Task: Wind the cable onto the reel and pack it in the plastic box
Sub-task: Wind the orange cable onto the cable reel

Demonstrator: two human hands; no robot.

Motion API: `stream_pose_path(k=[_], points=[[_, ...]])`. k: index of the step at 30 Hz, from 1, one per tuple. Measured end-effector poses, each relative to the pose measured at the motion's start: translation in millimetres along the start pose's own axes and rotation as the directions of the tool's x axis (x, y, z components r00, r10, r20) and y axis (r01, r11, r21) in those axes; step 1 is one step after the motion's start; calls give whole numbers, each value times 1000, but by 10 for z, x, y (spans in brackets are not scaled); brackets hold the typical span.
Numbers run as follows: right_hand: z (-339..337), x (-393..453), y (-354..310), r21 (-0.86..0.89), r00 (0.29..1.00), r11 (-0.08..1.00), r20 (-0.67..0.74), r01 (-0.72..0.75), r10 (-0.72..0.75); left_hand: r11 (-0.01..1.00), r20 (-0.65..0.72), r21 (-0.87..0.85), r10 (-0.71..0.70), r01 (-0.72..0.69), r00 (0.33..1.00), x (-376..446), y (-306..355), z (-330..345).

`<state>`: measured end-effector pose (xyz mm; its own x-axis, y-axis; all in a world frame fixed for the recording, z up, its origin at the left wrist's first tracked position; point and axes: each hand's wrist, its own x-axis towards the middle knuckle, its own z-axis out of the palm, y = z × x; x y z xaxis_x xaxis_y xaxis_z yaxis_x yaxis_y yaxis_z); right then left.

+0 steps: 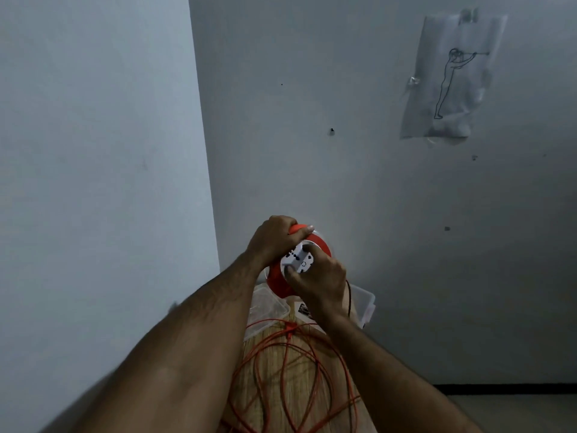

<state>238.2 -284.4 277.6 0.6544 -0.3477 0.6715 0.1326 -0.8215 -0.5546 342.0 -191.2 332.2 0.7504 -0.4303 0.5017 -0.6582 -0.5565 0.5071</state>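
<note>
While most of the cable point(290, 376) is lying in loose orange loops on the wooden table point(268, 354), the reel point(298, 260) is held up in front of the corner, w/ both hands on it.

Going left to right: left hand point(273, 240) is wrapped round the orange handle at the top of the reel, thumb over it, fingers curled, so a proper grip. Centre is the reel itself, orange w/ a white socket face pointing at the camera. Right hand point(318, 282) is on the lower right of that face, fingers curled and pinching at the white hub, looks like it's there to turn it, tho can't see a crank.

Just behind/below sits the plastic box point(363, 304), clear, w/ what's prob its lid point(265, 310) to the left.

Handling, imo: reel's rigid plastic, light-ish, so the handle's the spot to hold. Cable's soft and springy, loops cross each other, so it'll prob snag or kink if pulled fast. One strand runs down from the reel past the right wrist. Winding's barely started by the look of it.
</note>
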Motion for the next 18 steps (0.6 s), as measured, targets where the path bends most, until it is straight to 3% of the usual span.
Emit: stream_pose_path(k=[2, 5, 7, 9, 10, 12, 14, 16, 18], points=[[29, -33, -130, 120, 967, 963, -48, -243, 250, 1000, -12, 1, -7, 7, 1000, -7, -6, 27], [122, -28, -209, 333, 797, 746, 26, -576, 604, 1000, -20, 14, 0, 1, 1000, -31, -19, 73], [175, -1, -218, 424, 667, 573, 107, -701, 737, 1000, -9, 18, -2, 3, 1000, -40, -38, 83], [168, 3, -218, 442, 642, 534, 134, -721, 755, 1000, 5, 13, -8, 8, 1000, -45, -75, 68], [145, -16, -218, 433, 679, 579, 112, -691, 726, 1000, 5, 8, -11, 11, 1000, -41, -91, 54], [47, -61, -218, 312, 842, 810, -52, -497, 537, 1000, -10, -10, -22, 22, 1000, -31, -120, 26], [-17, -102, -125, 106, 980, 990, -163, -94, 111, 999, -14, -28, -27, 26, 1000, -20, -138, -2], [-15, -102, 26, -80, 955, 953, -31, 291, -294, 999, 3, -31, -23, 23, 1000, -4, -166, -18], [-19, -108, 151, -246, 871, 839, 212, 486, -443, 999, 5, -33, -18, 18, 1000, -1, -196, -26]])
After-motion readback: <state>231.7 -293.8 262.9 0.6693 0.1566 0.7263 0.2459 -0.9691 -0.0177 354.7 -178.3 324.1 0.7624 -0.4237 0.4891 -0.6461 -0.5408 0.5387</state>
